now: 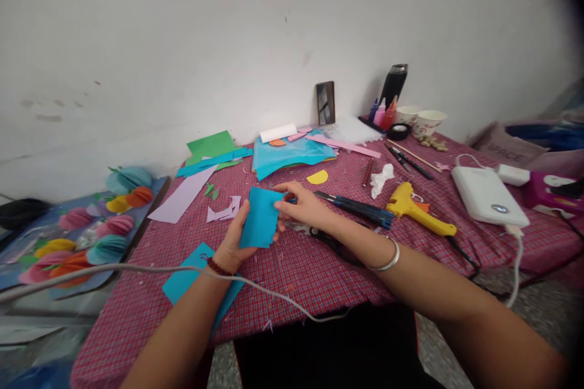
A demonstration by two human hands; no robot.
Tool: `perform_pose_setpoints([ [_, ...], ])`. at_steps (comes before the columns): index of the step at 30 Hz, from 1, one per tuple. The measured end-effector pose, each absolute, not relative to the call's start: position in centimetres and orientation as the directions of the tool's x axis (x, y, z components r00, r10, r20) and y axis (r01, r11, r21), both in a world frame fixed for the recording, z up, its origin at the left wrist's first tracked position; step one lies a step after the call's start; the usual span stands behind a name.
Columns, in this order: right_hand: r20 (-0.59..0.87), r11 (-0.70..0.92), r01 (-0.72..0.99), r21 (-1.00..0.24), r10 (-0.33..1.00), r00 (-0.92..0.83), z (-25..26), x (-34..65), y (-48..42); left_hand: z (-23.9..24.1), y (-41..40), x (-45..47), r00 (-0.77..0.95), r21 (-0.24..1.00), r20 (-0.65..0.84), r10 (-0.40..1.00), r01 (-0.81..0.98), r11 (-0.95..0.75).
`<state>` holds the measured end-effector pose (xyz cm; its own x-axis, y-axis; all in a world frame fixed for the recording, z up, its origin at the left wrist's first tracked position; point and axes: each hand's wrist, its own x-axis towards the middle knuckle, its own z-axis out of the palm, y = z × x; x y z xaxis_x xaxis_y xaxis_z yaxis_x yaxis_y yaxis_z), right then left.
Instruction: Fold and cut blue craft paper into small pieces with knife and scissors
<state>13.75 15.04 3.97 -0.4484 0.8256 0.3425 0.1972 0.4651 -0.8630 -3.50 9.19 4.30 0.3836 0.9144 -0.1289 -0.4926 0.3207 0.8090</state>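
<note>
A small stack of blue paper point(259, 219) is held above the checked tablecloth. My left hand point(234, 237) grips it from the left and below, with the thumb along its left side. At its upper right edge, my right hand point(298, 203) pinches the paper between thumb and fingers. More blue paper sheets point(189, 276) lie on the table under my left wrist. Partly hidden below my right forearm is a pair of scissors point(319, 234). Scraps of lilac paper point(225, 209) and a yellow paper half-circle point(318, 177) rest beyond my hands.
A yellow glue gun point(422, 209), a utility knife point(360, 206) and a white power bank point(490, 197) lie to the right. A pale cable point(274, 292) crosses in front of my left forearm. Paper fruit shapes point(114, 225) cover a lower surface at left. A phone point(325, 103) leans on the wall.
</note>
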Motion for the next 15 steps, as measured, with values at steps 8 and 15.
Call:
perform_pose_setpoints([
  [8,0.176,0.203,-0.014,-0.979,0.81,-0.56,4.3,13.7,14.2,3.9,9.0,-3.2,0.649,0.749,-0.122,0.751,-0.436,0.499],
  [15,0.144,0.113,-0.167,-0.979,0.971,-0.19,4.3,13.8,15.7,4.1,9.3,-2.5,0.438,0.797,-0.075,0.896,-0.514,0.318],
])
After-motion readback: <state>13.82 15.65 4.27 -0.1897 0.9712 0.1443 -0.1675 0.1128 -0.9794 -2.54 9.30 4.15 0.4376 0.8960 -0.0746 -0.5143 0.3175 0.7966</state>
